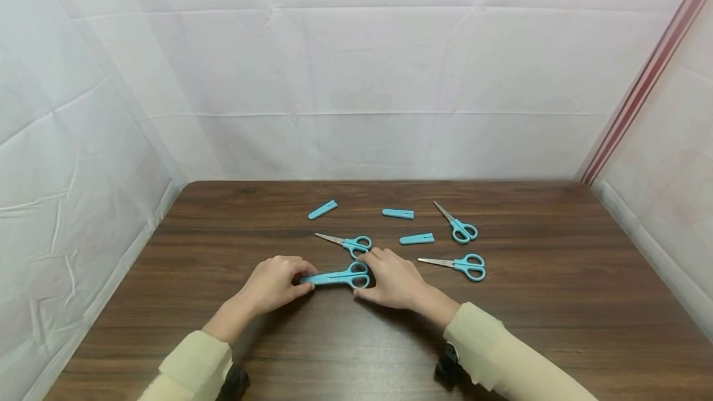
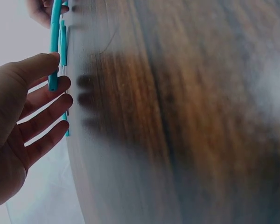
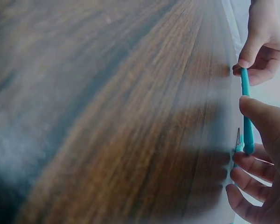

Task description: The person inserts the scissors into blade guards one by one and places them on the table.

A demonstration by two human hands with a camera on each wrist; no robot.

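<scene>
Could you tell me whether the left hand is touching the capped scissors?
Touching: in the head view, the left hand pinches the capped scissors at the cap end.

Soft even light, blurred wrist views

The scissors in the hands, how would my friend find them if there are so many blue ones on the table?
Start at the brown wooden table and look at its near middle, where the two hands meet. The scissors lie flat between the left hand and the right hand. Unlike the three bare-bladed pairs behind, these have a blue cover over the blades, and they are the only ones being held.
</scene>
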